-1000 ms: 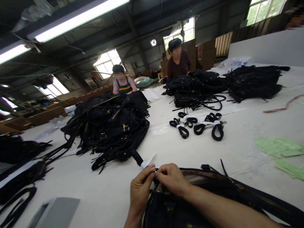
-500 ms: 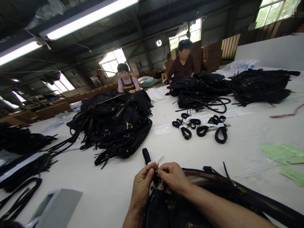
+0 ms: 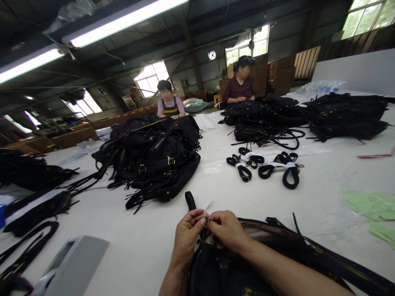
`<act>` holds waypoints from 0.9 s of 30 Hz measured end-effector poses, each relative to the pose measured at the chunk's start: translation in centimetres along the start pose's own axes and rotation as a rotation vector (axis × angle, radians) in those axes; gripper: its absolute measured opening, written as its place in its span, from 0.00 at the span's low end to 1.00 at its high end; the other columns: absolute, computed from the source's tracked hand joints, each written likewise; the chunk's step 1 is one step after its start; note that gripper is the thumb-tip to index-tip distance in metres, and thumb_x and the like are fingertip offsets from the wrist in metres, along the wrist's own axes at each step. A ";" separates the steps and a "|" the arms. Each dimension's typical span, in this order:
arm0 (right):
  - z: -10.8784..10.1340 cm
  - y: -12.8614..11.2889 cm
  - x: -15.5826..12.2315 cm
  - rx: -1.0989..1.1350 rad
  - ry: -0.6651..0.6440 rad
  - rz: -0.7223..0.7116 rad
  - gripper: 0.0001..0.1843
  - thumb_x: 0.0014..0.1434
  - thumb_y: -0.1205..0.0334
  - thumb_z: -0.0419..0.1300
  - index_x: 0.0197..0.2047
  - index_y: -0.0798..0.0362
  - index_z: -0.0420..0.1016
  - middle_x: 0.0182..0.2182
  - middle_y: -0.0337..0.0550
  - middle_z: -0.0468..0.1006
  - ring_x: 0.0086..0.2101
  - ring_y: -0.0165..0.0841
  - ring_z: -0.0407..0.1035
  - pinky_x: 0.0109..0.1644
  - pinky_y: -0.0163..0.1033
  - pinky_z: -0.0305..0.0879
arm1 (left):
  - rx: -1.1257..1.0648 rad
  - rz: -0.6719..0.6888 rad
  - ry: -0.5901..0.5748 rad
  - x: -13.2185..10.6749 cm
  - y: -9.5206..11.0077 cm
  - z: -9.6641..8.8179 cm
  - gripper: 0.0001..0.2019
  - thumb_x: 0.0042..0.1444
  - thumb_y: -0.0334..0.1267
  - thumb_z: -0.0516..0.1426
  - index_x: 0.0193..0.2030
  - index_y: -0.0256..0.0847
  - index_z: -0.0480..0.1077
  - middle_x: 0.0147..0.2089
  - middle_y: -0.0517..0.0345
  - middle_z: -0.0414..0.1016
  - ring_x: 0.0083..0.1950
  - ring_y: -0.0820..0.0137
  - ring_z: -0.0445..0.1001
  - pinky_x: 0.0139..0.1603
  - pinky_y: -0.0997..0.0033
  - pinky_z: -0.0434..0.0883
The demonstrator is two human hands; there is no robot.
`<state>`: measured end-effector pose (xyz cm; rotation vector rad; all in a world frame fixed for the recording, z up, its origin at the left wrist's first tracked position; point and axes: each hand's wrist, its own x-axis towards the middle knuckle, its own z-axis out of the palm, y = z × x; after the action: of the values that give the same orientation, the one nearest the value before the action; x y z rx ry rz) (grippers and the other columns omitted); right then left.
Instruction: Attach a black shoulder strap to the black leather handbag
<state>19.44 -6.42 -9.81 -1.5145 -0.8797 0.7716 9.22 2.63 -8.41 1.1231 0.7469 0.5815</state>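
Note:
A black bag (image 3: 212,271) with brass-coloured fittings lies on the white table right in front of me. Over its near end, my left hand (image 3: 187,234) pinches a black strap (image 3: 190,200), whose loop sticks out past my fingers. A small white strip (image 3: 207,204) stands up beside the strap. My right hand (image 3: 227,231) is closed at the fingertips on a small brass-coloured metal clasp (image 3: 208,219) on the strap, right against my left fingers. My fingers partly hide the clasp, so its exact shape does not show.
Bundled black straps (image 3: 290,174) lie ahead. Black bags are heaped at left (image 3: 154,160) and at right (image 3: 262,113). Green sheets (image 3: 367,205) are on the right, a grey box-like object (image 3: 78,263) at near left. Two people (image 3: 171,106) (image 3: 239,88) are across the table.
The view has shifted slightly. My hands stay together at the strap, and the clasp shows a little higher between my fingertips. The far right person's hand now shows on the table.

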 end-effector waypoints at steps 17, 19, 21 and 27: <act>-2.8 -4.4 -2.3 -0.522 -0.300 -0.320 0.16 0.57 0.70 0.51 0.43 0.52 0.77 0.31 0.44 0.77 0.30 0.34 0.69 0.35 0.34 0.59 | 0.258 0.288 -0.012 -3.6 3.2 0.0 0.12 0.47 0.44 0.65 0.33 0.39 0.72 0.29 0.59 0.76 0.25 0.75 0.69 0.27 0.77 0.70; -3.9 -5.6 -2.6 -0.575 -0.363 -0.288 0.16 0.54 0.72 0.52 0.42 0.50 0.76 0.33 0.43 0.78 0.31 0.33 0.70 0.34 0.33 0.59 | 0.250 0.255 -0.080 -3.9 2.9 0.3 0.11 0.49 0.43 0.64 0.35 0.40 0.73 0.28 0.60 0.75 0.25 0.76 0.69 0.26 0.78 0.69; -4.4 -5.8 -2.5 -0.476 -0.325 -0.242 0.16 0.56 0.71 0.52 0.45 0.49 0.73 0.34 0.41 0.79 0.33 0.32 0.71 0.37 0.33 0.60 | 0.190 0.197 -0.098 -3.6 2.5 0.2 0.12 0.46 0.42 0.65 0.36 0.41 0.72 0.31 0.61 0.76 0.28 0.74 0.73 0.30 0.78 0.71; -3.6 -3.4 -1.2 -0.005 -0.098 -0.008 0.02 0.54 0.65 0.57 0.32 0.53 0.68 0.23 0.35 0.75 0.23 0.27 0.67 0.29 0.31 0.61 | 0.293 0.140 -0.153 -2.4 1.4 -0.1 0.12 0.49 0.41 0.63 0.40 0.41 0.74 0.37 0.56 0.77 0.39 0.68 0.76 0.42 0.72 0.72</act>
<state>21.60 -9.07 -5.98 -1.4863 -0.9608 0.8442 7.57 1.38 -6.57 1.4829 0.6369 0.5068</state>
